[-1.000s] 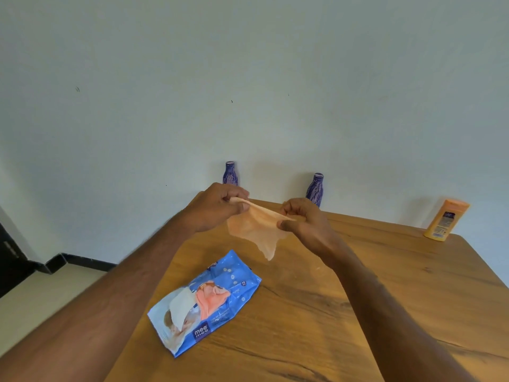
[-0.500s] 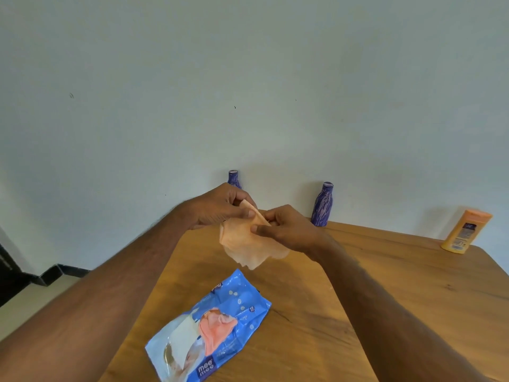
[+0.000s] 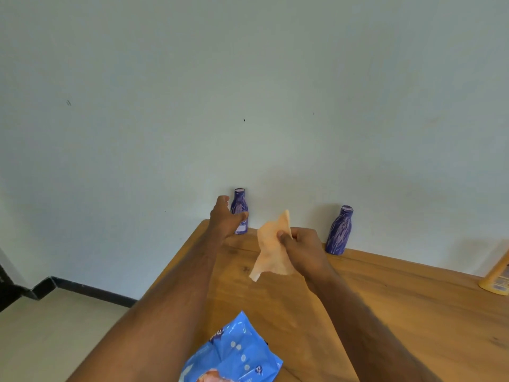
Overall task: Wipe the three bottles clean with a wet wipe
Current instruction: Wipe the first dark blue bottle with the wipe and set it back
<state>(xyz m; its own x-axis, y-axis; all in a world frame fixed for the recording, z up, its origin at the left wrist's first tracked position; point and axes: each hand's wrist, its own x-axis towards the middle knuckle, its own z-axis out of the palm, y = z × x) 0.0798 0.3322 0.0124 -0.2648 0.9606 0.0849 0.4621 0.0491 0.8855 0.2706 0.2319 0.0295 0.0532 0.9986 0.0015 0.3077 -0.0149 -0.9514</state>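
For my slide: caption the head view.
Right hand holds wipe; left hand reaches bottle.

Left hand (image 3: 224, 217) open at left purple bottle (image 3: 240, 209), contact unclear. Right hand (image 3: 301, 248) pinches wipe (image 3: 271, 250) above table (image 3: 399, 312). Second purple bottle (image 3: 339, 231) upright; orange bottle (image 3: 497, 277) at right edge; blue pack (image 3: 234, 354) near.

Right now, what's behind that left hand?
A purple bottle stands behind the left hand, against the wall. Its cap, shoulder and part of the label show; its lower left side is covered, so contact is unclear.
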